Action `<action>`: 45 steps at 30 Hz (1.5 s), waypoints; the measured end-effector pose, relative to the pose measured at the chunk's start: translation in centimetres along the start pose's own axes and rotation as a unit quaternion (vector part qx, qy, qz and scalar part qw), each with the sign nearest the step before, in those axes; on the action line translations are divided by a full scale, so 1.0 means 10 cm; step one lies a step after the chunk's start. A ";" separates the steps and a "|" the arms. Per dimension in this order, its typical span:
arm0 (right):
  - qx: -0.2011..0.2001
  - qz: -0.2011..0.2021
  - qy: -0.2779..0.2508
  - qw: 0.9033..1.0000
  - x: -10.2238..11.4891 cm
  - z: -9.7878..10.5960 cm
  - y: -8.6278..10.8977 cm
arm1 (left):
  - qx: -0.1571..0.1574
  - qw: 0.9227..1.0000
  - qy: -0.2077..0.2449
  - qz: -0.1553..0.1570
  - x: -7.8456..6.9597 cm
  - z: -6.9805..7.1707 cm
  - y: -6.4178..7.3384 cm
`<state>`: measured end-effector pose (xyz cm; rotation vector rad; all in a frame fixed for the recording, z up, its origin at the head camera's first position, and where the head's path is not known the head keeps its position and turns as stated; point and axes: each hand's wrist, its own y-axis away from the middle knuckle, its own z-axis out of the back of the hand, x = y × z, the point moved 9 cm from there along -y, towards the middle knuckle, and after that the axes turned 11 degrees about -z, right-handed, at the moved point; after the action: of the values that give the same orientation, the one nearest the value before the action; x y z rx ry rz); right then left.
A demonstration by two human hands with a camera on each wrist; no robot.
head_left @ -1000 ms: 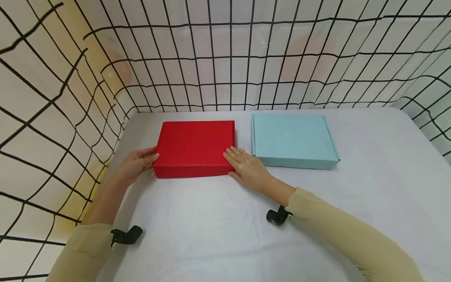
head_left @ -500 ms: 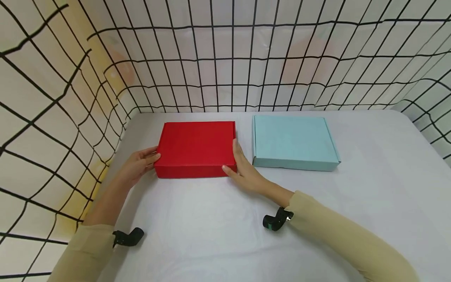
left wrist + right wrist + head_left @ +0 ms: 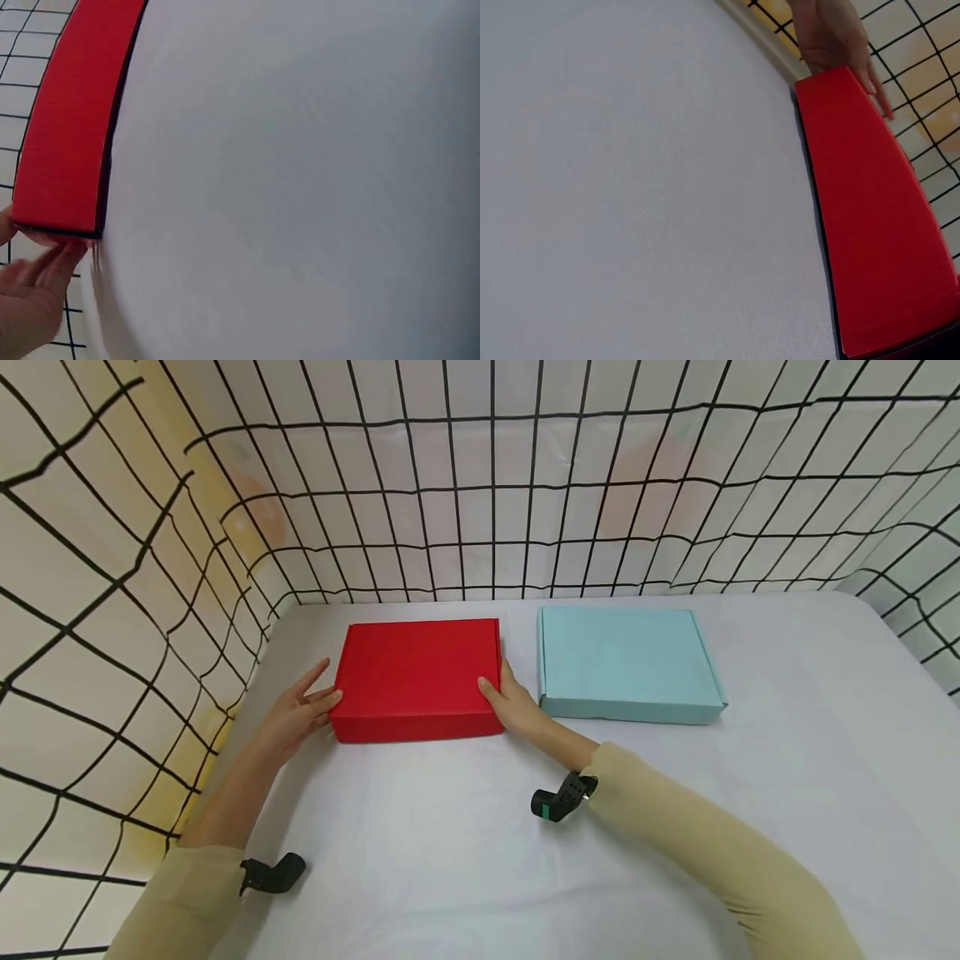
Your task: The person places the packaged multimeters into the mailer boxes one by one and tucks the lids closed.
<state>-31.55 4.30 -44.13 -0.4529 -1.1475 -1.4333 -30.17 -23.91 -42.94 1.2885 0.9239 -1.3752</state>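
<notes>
A flat red cardboard box [image 3: 416,668] lies lid up on the white table, held from both ends. At its left end my left hand [image 3: 292,717] has the thumb over the top edge and the index finger stretched out away from it. The left wrist view shows other fingers of this hand at the lower corner of the red box [image 3: 67,127]. My right hand [image 3: 521,706] grips the right end, thumb on the lid and fingers along the side, partly hidden. In the right wrist view the red box [image 3: 870,210] shows its front side.
A light blue flat box [image 3: 626,656] lies just right of the red one, with a narrow gap between. Black wire mesh [image 3: 491,485] rises behind the table [image 3: 435,843] and along both sides. Pale curtain-like sheeting hangs behind the mesh.
My right hand has gone from lying flat over the lid's right edge to gripping that end, thumb on top. The left index finger has lifted outward. The red box has barely moved.
</notes>
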 end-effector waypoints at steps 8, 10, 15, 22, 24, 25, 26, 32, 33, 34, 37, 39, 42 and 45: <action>-0.006 0.009 0.004 1.000 0.02 -0.02 -0.01 | 0.080 0.882 -0.435 -0.161 -0.33 -0.05 0.07; -0.007 0.009 0.003 1.000 0.01 -0.02 -0.01 | 0.126 0.850 -0.489 -0.152 -0.36 -0.12 0.07; -0.011 0.015 -0.001 1.000 0.00 0.01 0.00 | 0.173 0.812 -0.542 -0.133 -0.47 -0.25 0.02; -0.014 0.022 -0.001 1.000 0.00 0.04 0.00 | 0.167 0.786 -0.573 -0.162 -0.42 -0.32 0.05; -0.014 0.023 0.000 1.000 0.00 0.03 -0.01 | 0.155 0.770 -0.587 -0.196 -0.43 -0.35 0.07; -0.013 0.025 0.000 1.000 0.00 0.03 -0.02 | 0.147 0.762 -0.593 -0.215 -0.43 -0.36 0.08; -0.013 0.025 0.001 1.000 0.00 0.03 -0.02 | 0.138 0.754 -0.598 -0.233 -0.44 -0.37 0.10; -0.018 0.020 0.003 1.000 -0.03 0.03 -0.03 | 0.107 0.723 -0.614 -0.296 -0.47 -0.43 0.14; -0.017 0.019 0.003 1.000 -0.03 0.03 -0.03 | 0.109 0.720 -0.617 -0.297 -0.48 -0.43 0.14; -0.017 0.017 0.005 1.000 -0.03 0.03 -0.03 | 0.112 0.719 -0.620 -0.294 -0.48 -0.43 0.13; -0.015 0.016 0.010 1.000 -0.03 0.03 -0.04 | 0.121 0.713 -0.630 -0.285 -0.49 -0.43 0.12; -0.013 0.018 0.012 1.000 -0.03 0.02 -0.04 | 0.122 0.711 -0.633 -0.282 -0.49 -0.43 0.11; -0.010 0.018 0.014 1.000 -0.03 0.01 -0.03 | 0.117 0.704 -0.639 -0.286 -0.49 -0.43 0.12; -0.004 0.015 0.016 1.000 -0.03 0.00 -0.02 | 0.118 0.697 -0.647 -0.287 -0.49 -0.45 0.14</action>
<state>-31.63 4.46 -44.44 -0.4492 -1.1051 -1.4139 -28.14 -19.12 -38.61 -0.1227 0.0762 -2.3831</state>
